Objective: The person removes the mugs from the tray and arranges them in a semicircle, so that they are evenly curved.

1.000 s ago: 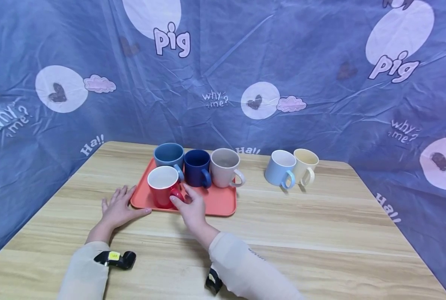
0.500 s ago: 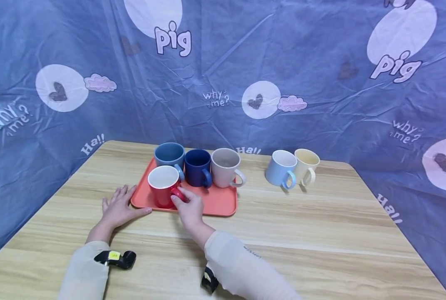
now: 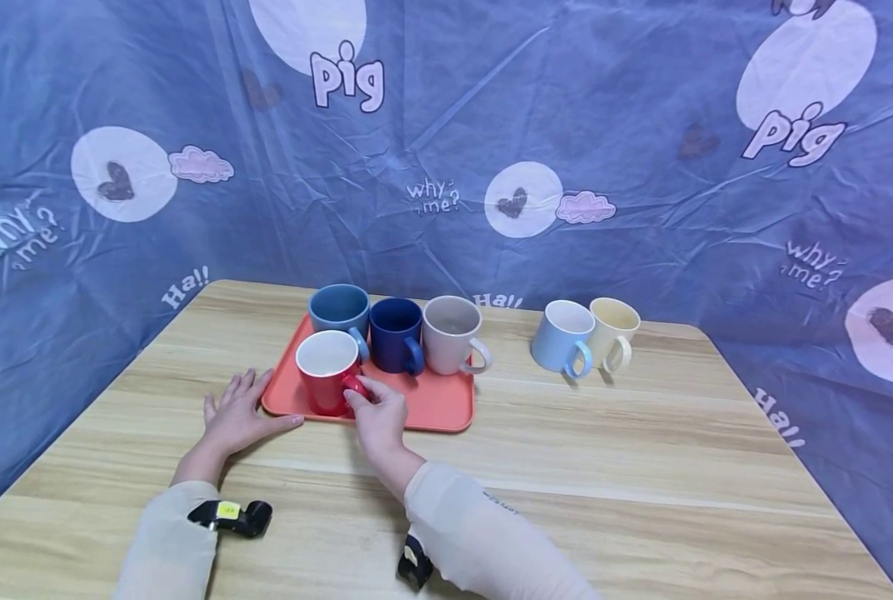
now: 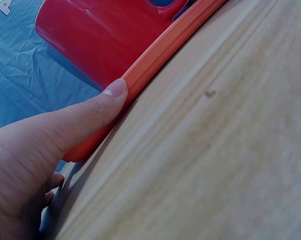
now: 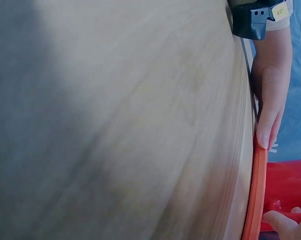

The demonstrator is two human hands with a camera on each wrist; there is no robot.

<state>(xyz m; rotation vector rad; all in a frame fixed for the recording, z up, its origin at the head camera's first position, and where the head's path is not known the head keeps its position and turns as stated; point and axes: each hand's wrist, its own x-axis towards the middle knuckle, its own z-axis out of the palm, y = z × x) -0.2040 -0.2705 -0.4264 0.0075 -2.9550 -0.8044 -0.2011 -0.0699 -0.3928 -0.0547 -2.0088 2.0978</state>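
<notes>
The right grip [image 3: 381,421], in the head view, pinches the handle [image 3: 354,386] of the red mug [image 3: 326,382] between thumb and fingertips, with little gap left. The mug is upright and appears to stand on the orange tray [image 3: 441,407], at its left front part. The left grip [image 3: 240,423] is spread, thumb and fingers well apart, at the tray's near left corner; it has hold of no mug. Behind the red mug, on the tray, are a blue-grey mug [image 3: 337,310], a navy mug [image 3: 394,342] and a grey mug [image 3: 445,342]. A light blue mug [image 3: 555,343] and a cream mug [image 3: 602,340] stand on the bench [image 3: 611,467], to the right of the tray.

Governing relation, in my judgement: the red mug lies just left of the right grip, its long axis vertical, its handle turned towards that grip. The right grip is the nearer, being in contact; the left is apart from the mug.

Left wrist view: the left thumb tip lies on the tray rim, beside the red mug. The mug's base is concealed by the rim.

Right wrist view: thumb and a fingertip are at the mug's handle; the remaining fingers cannot be made out.
</notes>
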